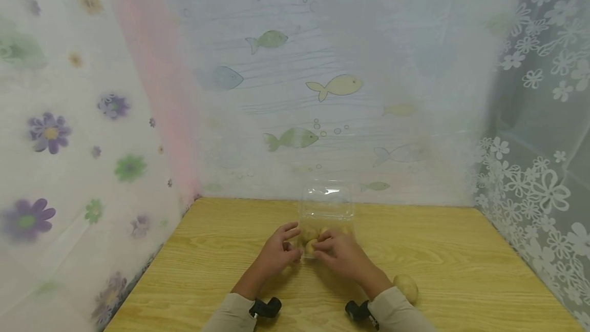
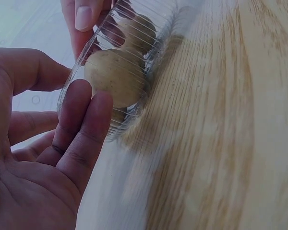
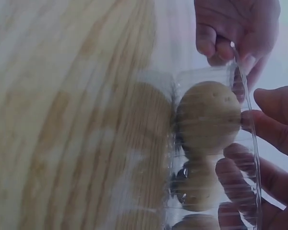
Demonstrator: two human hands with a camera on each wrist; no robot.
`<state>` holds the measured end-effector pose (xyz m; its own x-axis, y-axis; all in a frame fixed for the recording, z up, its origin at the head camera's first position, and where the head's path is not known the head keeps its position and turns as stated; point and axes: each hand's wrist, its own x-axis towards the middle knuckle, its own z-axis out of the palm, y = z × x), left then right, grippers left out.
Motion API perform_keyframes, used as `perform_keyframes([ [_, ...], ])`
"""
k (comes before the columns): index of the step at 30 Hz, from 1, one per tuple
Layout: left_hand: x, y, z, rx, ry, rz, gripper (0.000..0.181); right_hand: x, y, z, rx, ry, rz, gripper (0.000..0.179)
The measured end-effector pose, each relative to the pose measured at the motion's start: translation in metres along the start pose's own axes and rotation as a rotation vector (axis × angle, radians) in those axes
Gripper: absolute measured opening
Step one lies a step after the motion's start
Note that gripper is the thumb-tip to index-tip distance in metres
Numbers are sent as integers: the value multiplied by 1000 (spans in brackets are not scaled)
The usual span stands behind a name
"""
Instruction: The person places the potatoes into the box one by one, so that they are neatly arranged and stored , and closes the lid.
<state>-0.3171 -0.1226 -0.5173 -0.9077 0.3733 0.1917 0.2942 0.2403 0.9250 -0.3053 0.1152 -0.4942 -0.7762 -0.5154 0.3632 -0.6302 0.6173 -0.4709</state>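
A clear plastic clamshell container (image 1: 327, 210) stands with its lid raised and several potatoes inside. My left hand (image 1: 278, 250) is at its left front corner; in the left wrist view, the thumb meets the rim while the fingers (image 2: 92, 132) lie against the outer wall. My right hand (image 1: 343, 252) reaches over the rim into the container. Seen through the clear wall, its fingertips touch the nearest potato (image 3: 206, 117), with the thumb apart from it. More potatoes (image 3: 197, 184) lie behind that one, partly hidden by the right hand.
Another potato (image 1: 406, 288) lies on the wooden table (image 1: 461, 250), beside my right forearm. Behind the container hangs a fish-patterned curtain (image 1: 286, 168). Flowered sheets (image 1: 69, 168) border the table on both sides.
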Motion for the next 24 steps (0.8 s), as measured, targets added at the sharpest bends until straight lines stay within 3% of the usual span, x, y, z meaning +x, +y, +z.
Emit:
perform_keyframes([
  [13, 1, -5, -1, -5, -6, -3, 73, 0, 2, -2, -46, -3, 24, 24],
  [24, 2, -6, -1, -7, 2, -5, 72, 0, 2, -30, -127, 19, -10, 26],
])
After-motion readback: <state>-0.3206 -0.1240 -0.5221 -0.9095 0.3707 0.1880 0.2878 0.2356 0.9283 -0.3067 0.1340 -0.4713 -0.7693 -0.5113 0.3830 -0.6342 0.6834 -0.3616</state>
